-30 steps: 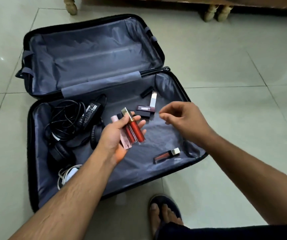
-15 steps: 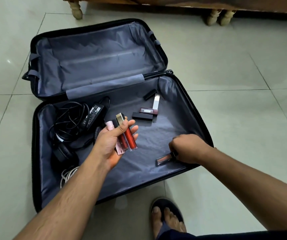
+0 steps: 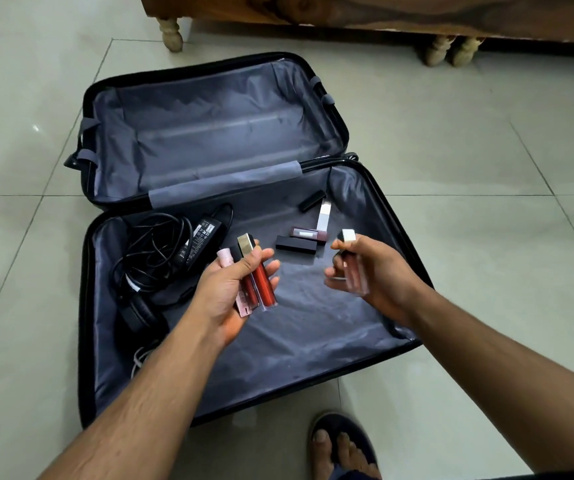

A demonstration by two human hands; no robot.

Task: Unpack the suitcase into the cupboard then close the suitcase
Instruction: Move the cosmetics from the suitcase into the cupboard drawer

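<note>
A black suitcase with grey lining lies open on the tiled floor, its lid half bare. My left hand grips a bundle of lip gloss tubes, red and pink, over the near half. My right hand holds a brownish lip gloss tube with a silver cap above the lining, a little to the right of the left hand. Several lipsticks lie near the hinge. A black charger with tangled cables and black headphones fill the left side.
A wooden piece of furniture on turned pale legs stands just behind the suitcase. My sandalled foot is on the floor at the near edge. A white cable lies at the suitcase's near left.
My right hand picked the silver-capped lip gloss up from the lining near the front right edge and lifted it toward the left hand. The left hand kept its bundle.
</note>
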